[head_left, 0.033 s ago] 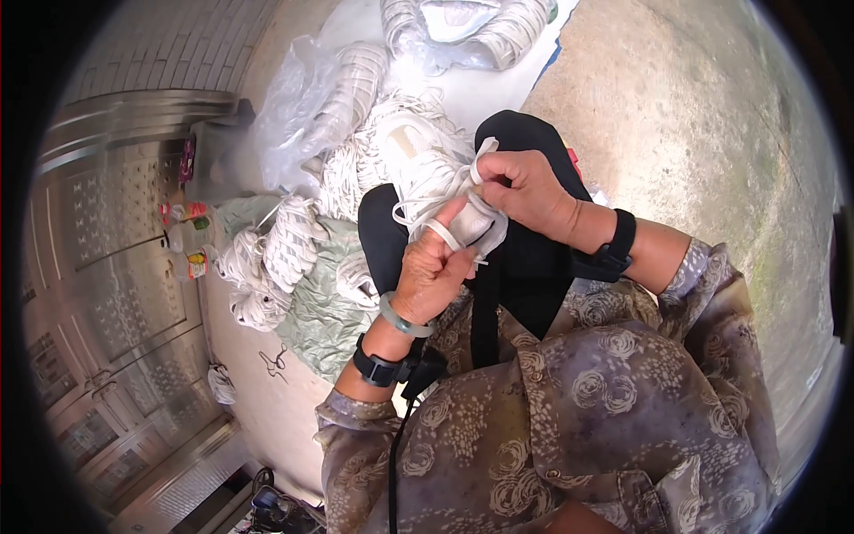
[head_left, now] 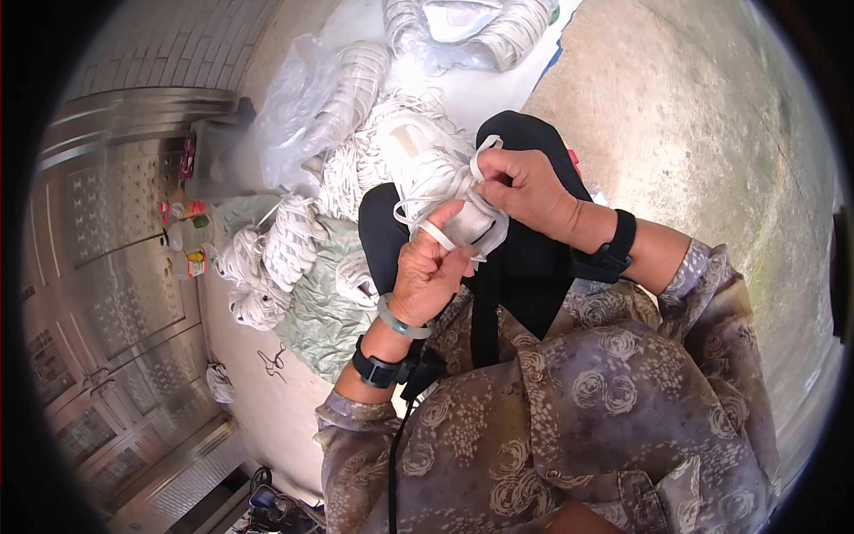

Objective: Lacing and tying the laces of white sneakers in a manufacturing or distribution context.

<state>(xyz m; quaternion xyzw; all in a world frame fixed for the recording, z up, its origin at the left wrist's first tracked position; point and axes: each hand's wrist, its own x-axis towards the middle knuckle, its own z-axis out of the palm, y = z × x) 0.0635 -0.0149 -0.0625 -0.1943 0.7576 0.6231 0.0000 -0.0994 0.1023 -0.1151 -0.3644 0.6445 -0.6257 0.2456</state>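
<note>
Across my black-clad knees rests a white lace-up shoe (head_left: 480, 222), its opening toward me and loose laces looped over its front. My right hand (head_left: 527, 191) is closed in a pinch on a white shoelace (head_left: 480, 160) at the shoe's upper right. At the left side of the opening, my left hand (head_left: 425, 271) has a flat lace (head_left: 438, 235) across its index finger, with the thumb close by. The fingertips of that hand partly cover the shoe's edge. Just beyond the shoe lies a heap of white laced shoes (head_left: 405, 133).
Strapped bundles of white shoes (head_left: 511, 36) lie at the far end, beside a clear plastic bag (head_left: 289, 116). On the left, more white shoes (head_left: 294, 236) rest on a green crumpled sheet (head_left: 329, 307). Bottles (head_left: 189, 262) stand by a metal door (head_left: 116, 258). Black scissors (head_left: 272, 360) lie on the floor.
My left hand has shifted slightly left and toward me, drawing back from the shoe's opening. The right hand stays nearly in place with its lace.
</note>
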